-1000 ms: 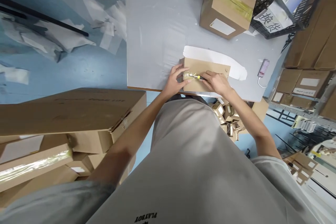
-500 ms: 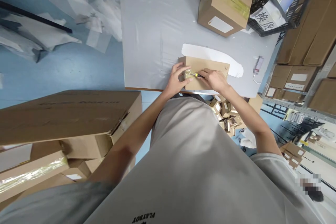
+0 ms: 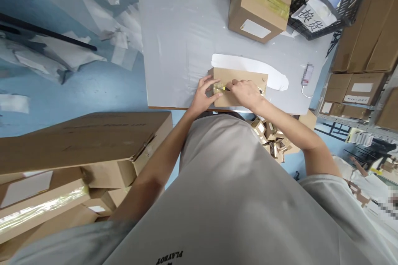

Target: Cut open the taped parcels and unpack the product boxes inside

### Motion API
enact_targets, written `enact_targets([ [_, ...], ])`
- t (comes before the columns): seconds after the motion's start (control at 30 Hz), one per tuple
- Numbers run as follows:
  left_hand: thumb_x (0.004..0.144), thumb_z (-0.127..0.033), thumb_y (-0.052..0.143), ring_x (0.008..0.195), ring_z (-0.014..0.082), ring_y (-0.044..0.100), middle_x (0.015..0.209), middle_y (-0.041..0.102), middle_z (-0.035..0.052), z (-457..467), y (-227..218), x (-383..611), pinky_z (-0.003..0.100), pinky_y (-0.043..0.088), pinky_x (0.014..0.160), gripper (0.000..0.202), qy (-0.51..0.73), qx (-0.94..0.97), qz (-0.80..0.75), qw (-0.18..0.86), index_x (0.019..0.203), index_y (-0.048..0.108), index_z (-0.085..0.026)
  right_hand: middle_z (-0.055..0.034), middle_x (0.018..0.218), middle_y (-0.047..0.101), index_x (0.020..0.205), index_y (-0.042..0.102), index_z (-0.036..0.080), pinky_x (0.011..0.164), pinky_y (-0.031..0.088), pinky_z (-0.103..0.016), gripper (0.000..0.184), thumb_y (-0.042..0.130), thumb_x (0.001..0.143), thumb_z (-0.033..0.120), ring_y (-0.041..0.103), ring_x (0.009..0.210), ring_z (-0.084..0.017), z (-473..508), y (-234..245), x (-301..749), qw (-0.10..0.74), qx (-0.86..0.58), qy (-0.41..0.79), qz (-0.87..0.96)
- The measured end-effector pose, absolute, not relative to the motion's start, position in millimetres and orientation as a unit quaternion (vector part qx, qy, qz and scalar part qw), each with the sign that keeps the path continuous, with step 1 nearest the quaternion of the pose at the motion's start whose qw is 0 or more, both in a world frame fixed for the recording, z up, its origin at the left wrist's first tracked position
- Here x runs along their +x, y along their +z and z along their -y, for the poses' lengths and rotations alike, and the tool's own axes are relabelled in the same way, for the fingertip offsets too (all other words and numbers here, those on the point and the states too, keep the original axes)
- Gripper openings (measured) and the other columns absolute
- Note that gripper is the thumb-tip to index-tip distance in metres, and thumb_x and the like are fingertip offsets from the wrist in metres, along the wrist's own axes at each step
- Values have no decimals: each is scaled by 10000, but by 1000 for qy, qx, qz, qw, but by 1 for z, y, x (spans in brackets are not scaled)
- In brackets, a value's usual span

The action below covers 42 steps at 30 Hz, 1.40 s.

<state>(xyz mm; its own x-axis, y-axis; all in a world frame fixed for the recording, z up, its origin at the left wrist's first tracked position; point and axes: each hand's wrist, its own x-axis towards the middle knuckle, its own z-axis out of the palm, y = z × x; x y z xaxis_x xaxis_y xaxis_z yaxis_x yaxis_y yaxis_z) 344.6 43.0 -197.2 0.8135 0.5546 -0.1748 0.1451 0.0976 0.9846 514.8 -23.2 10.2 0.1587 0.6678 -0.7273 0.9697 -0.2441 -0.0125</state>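
A small cardboard box lies near the front edge of the grey table, with clear tape along its top. My left hand holds its left end, thumb and fingers curved apart against the corner and top. In my right hand is a yellow-and-black utility knife, closed in my fingers over the middle of the box. The knife's front end points left at the tape near my left fingers; most of its handle is hidden by the hand. Behind the box lies a white sheet.
A larger taped box and a black crate stand at the table's far right. A big carton with boxes below is on my left. Small boxes lie beneath the table's right side; shelves hold more.
My right hand has moved slightly left along the box with the knife, uncovering tape at the box's right end. My left hand keeps its place on the box. The camera view has shifted slightly.
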Motion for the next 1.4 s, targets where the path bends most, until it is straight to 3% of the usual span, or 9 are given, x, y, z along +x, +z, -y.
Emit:
enact_targets([
  [0.17,839,-837,890,1648,414,492,1710,510,157,-52,-192,340,550,563,1266,866,122,656,-273,693,1502,749,-299,-295,1281,813,1373,799,73,994,574,-472,464,406,1124,64,806,1191,-376,42,3,531,234,740,-299,-555],
  [0.33,843,-897,840,1630,410,529,1707,537,172,-53,-191,338,530,587,1246,896,123,661,-294,680,1493,755,-287,-312,1240,822,1292,843,74,913,560,-467,459,420,1115,56,816,1151,-401,108,14,591,314,769,-275,-484],
  [0.5,818,-865,879,1525,395,650,1697,569,175,-49,-196,338,513,629,1195,882,133,649,-326,675,1473,764,-286,-266,1313,799,1364,786,104,896,518,-408,441,405,1144,82,792,1193,-354,162,28,633,315,764,-277,-490],
  [0.67,754,-835,941,1547,408,635,1692,611,171,-45,-195,337,523,610,1218,908,140,625,-368,674,1452,771,-280,-216,1331,796,1414,755,152,820,458,-356,423,394,1230,271,767,1193,-322,175,15,647,289,750,-283,-523],
  [0.83,748,-794,966,1505,385,669,1646,672,169,-40,-193,338,545,545,1290,924,157,609,-406,663,1474,752,-264,-203,1337,802,1406,772,167,787,426,-345,419,421,1227,309,759,1201,-328,184,-2,662,239,752,-284,-544],
  [1.0,683,-708,1025,1467,369,693,1575,719,146,-45,-194,330,528,559,1278,922,161,567,-442,676,1446,752,-269,-107,1318,849,1357,828,278,792,451,-335,358,553,1178,422,778,1134,-300,214,-23,699,67,774,-332,-535],
  [1.13,604,-576,1078,1484,372,677,1517,754,109,-58,-196,314,528,558,1280,865,191,500,-489,689,1363,770,-300,-74,1034,858,1019,844,211,758,474,-299,404,671,1100,568,768,906,-241,234,-63,708,-165,815,-373,-411],
  [1.27,583,-433,1074,1496,359,668,1534,756,86,-70,-198,300,507,569,1268,789,218,458,-520,687,1307,782,-323,14,613,650,865,723,198,568,429,-259,596,846,914,779,594,571,-156,221,-113,669,-329,796,-490,-134],
  [1.4,649,-358,1026,1431,323,718,1504,777,86,-79,-200,287,448,626,1187,776,240,436,-540,679,1376,756,-345,57,573,596,826,678,212,538,423,-235,604,981,778,732,535,547,-117,193,-132,615,-420,742,-522,-17],
])
